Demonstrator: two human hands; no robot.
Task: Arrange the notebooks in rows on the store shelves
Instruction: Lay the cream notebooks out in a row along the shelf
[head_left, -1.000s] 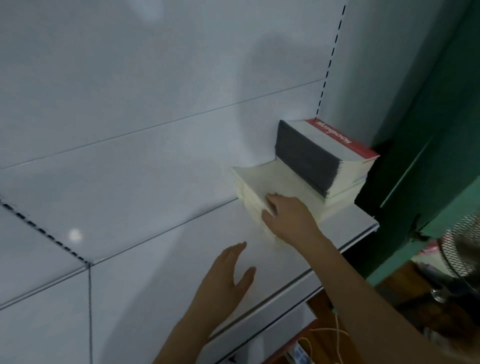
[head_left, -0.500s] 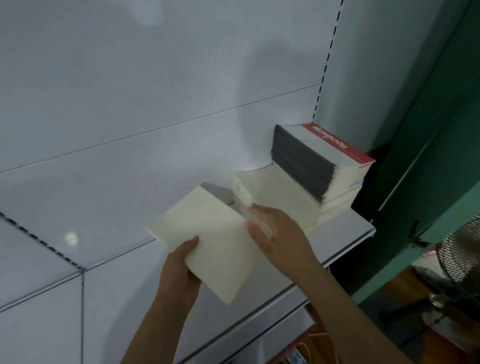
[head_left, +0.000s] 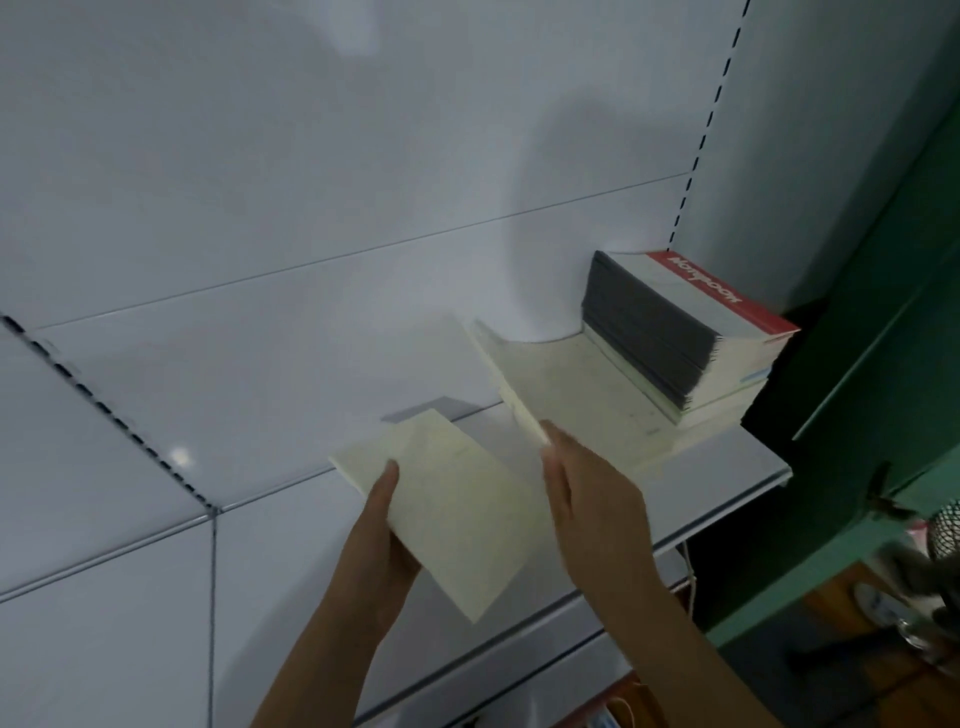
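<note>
My left hand (head_left: 382, 535) grips a cream notebook (head_left: 447, 509) by its left edge, thumb on top, holding it just above the white shelf (head_left: 717, 467). My right hand (head_left: 592, 499) pinches the near edge of another cream notebook (head_left: 511, 384), which is lifted and tilted off the cream stack (head_left: 597, 395) at the right end of the shelf. A second stack with dark grey spines and a red-banded top cover (head_left: 691, 317) sits on the right part of the cream stack, against the back panel.
The white back panel (head_left: 311, 182) has slotted uprights at left and right. A green wall (head_left: 883, 312) bounds the shelf on the right. A fan grille (head_left: 943, 530) and clutter lie low at the right. A lower shelf edge (head_left: 519, 675) runs beneath.
A second ago both hands lay flat, the right on the cream stack. The left hand has since taken one cream notebook out to the left, and the right hand now lifts another off the stack.
</note>
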